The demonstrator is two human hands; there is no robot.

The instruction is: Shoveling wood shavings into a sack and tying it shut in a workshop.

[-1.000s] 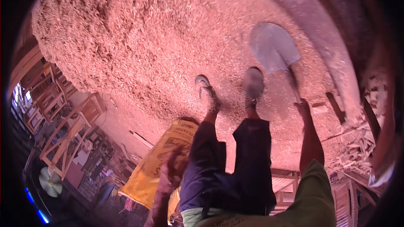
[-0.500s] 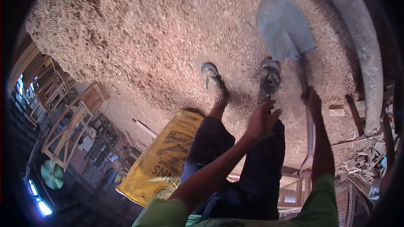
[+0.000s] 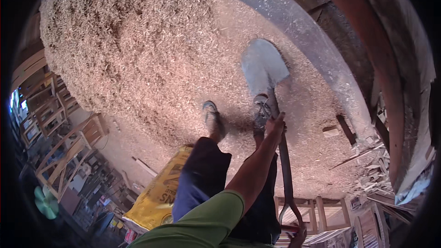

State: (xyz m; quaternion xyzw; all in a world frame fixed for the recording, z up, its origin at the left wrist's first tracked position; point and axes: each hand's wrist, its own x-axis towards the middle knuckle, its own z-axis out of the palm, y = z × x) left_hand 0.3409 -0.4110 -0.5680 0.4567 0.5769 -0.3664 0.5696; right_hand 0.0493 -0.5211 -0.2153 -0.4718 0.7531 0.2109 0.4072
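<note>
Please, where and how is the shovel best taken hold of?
I would take the shovel by its shaft behind the blade, from the left, where the left hand grips, and by the red crossbar at the near end, beside the right hand. The narrow shaft runs toward the picture's lower edge; the broad blade likely offers fingers little to wrap.

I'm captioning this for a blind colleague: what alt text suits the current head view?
The left hand grips a shovel by the shaft, and the right hand is at its end handle. Pale shavings are heaped ahead; a yellow sack sits at lower left.
</note>
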